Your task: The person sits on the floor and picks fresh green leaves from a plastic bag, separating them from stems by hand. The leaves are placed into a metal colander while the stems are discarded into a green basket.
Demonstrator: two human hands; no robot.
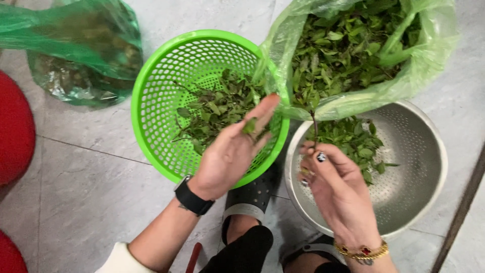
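Observation:
My left hand [233, 149] is spread palm up over the near rim of a bright green plastic basket [151, 101] that holds a loose pile of picked leaves and stems [214, 108]. One small leaf [249, 125] lies on its fingers. My right hand [337, 187] pinches a dark leafy stem [314, 121] above the rim of a perforated steel colander [409, 187], where more green leaves [353, 139] lie. The stem reaches up into an open green plastic bag of herbs [353, 45].
A second green plastic bag [76, 50] with darker contents lies at the top left on the grey tiled floor [86, 187]. Red rounded objects [15, 126] sit at the left edge. My feet in dark sandals [252, 197] are below the two bowls.

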